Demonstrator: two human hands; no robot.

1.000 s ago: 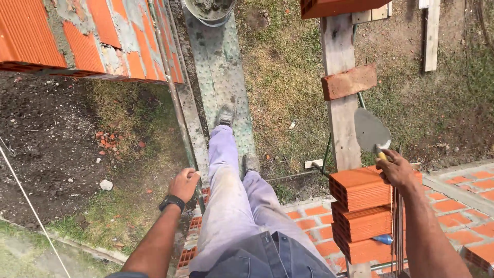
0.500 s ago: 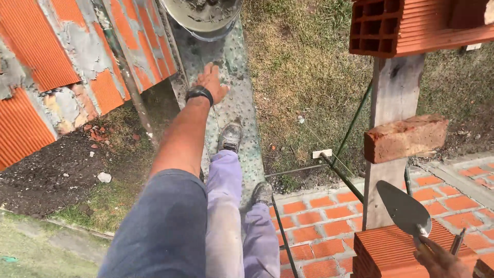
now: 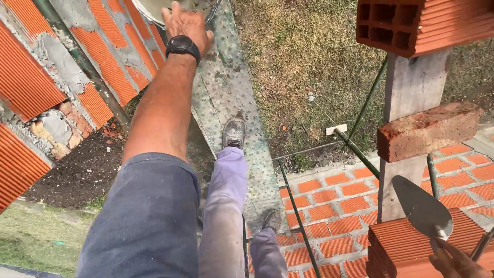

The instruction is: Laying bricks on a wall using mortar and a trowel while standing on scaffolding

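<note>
Head cam, looking down past my knees: my right hand (image 3: 455,260) is barely in frame at the bottom right corner, fingers closed around the handle of my trowel (image 3: 423,208), whose blade lies flat over the top of the hollow brick stack (image 3: 411,247). My left hand (image 3: 186,24) is stretched way out, fingers spread open and holding nothing, resting right at the rim of the mortar bucket (image 3: 154,9) at the far end of the metal plank (image 3: 231,103) I'm standing on. Watch on that wrist. Left of the plank is the brick wall (image 3: 62,77); right of it, a wooden post (image 3: 411,103) with a solid brick (image 3: 429,131) on it.
</note>
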